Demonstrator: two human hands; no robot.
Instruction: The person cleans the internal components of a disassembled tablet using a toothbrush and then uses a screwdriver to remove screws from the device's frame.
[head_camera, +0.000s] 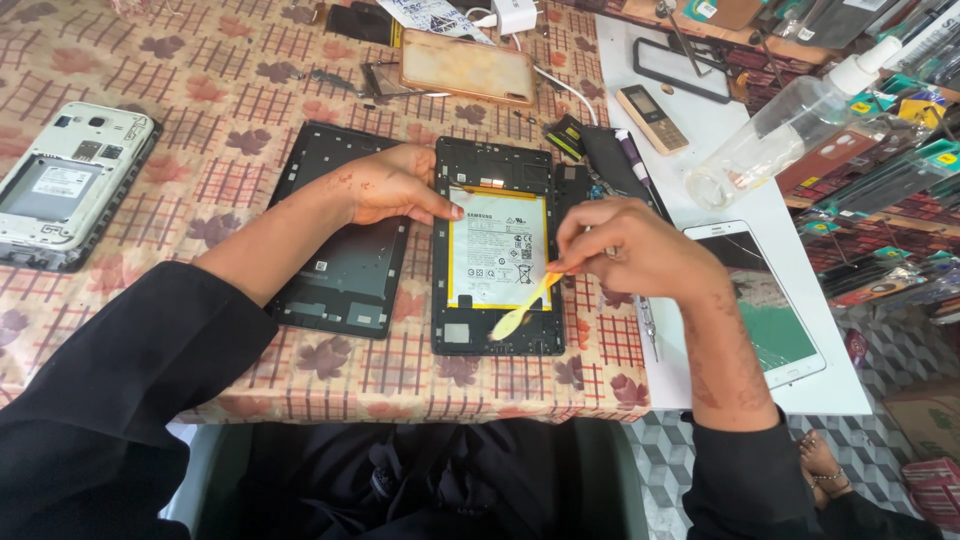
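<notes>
An open tablet (497, 260) lies flat on the table, its back cover off. Its frame is black. A big white battery (497, 250) with a yellow edge sits inside. A thin yellow plastic tool (523, 308) slants across the battery's 5 o'clock corner.

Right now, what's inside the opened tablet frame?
Inside the opened tablet frame, a white battery with yellow edging; a yellow pry tool in the right hand rests at its corner. Beneath the battery is hidden.

Loose black sleeves cover both forearms; the left hand (390, 185) and right hand (630, 250) show faint henna-like patterns.
</notes>
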